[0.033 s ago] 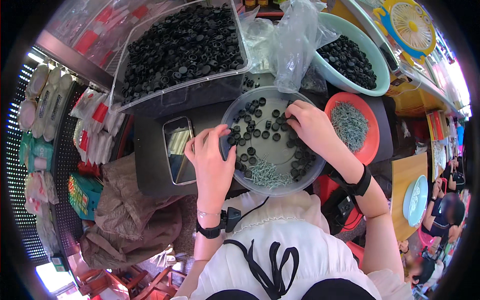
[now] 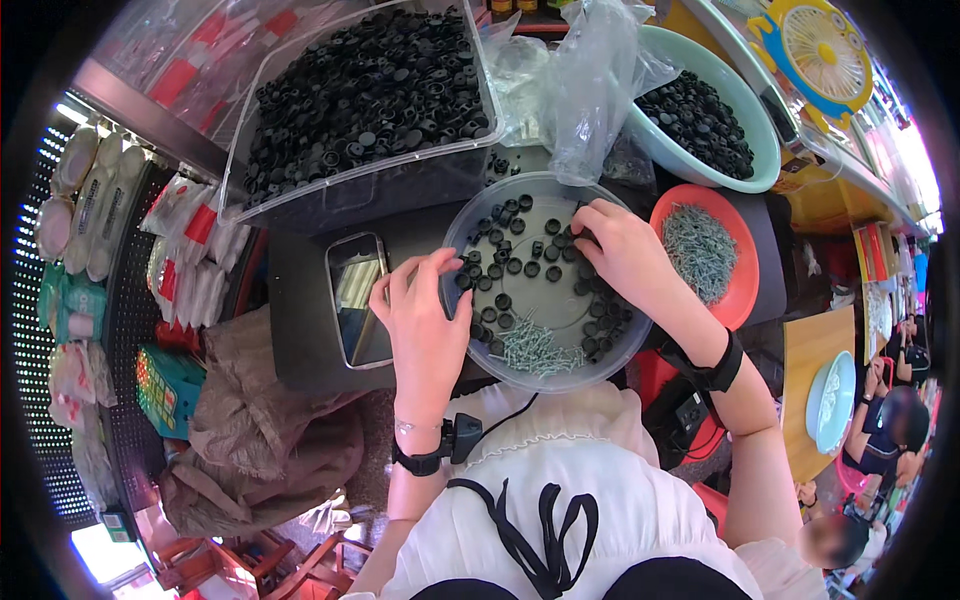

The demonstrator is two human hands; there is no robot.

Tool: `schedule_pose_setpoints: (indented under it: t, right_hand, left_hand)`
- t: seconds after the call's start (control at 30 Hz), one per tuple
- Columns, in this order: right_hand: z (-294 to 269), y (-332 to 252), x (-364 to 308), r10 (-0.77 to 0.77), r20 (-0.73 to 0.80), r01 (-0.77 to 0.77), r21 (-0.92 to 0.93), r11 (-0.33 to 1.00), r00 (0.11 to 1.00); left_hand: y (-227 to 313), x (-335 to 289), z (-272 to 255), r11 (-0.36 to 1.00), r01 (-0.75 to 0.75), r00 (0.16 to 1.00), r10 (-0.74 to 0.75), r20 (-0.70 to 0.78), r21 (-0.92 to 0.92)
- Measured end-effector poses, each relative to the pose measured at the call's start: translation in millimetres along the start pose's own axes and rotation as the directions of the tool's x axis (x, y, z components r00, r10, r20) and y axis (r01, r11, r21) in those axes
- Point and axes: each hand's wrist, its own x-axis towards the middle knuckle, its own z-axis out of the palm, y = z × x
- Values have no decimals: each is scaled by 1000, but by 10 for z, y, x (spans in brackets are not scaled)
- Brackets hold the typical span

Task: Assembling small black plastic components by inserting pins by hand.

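A shallow translucent round basin [image 2: 560, 380] stands in front of me, with small round black plastic caps [image 2: 553, 273] scattered over its floor and a pile of silvery screws [image 2: 540, 350] at its near side. My left hand [image 2: 425, 310] is at the basin's left rim, fingers curved and apart, its thumb and index finger beside several caps. Over the basin's right side is my right hand [image 2: 620, 240], its fingers pinched together near the far right rim. Something dark shows by those fingertips, too small and covered to make out.
A large clear bin [image 2: 345, 190] heaped with black caps stands far left. Beyond the basin lies a clear plastic bag [image 2: 590, 90]. A pale blue tub [image 2: 765, 150] of caps and a red bowl [image 2: 745, 280] of screws stand right. A metal tray [image 2: 350, 350] lies left.
Neither of my hands has visibly moved, and the caps and screws lie as before. At the lower right, a person in the background has shifted slightly.
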Motion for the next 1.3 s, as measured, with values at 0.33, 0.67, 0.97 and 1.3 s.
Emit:
schedule_pose_setpoints:
  t: [0.33,0.67,0.97,1.3]
  right_hand:
    - [-81,-42,-78,24,-53,-9,269,963,998]
    - [-191,-446,-414,157,-99,-62,620,782,983]
    - [-84,-366,-683,317,-74,-133,801,584,946]
    - [-74,-282,-740,259,-164,-32,787,616,952]
  left_hand:
    - [13,47,25,999,24,1000,-23,5,-38]
    - [95,229,29,985,-57,997,49,-52,-160]
    - [162,364,61,978,-172,979,156,129,119]
    - [294,457,123,964,-70,984,24,179,255]
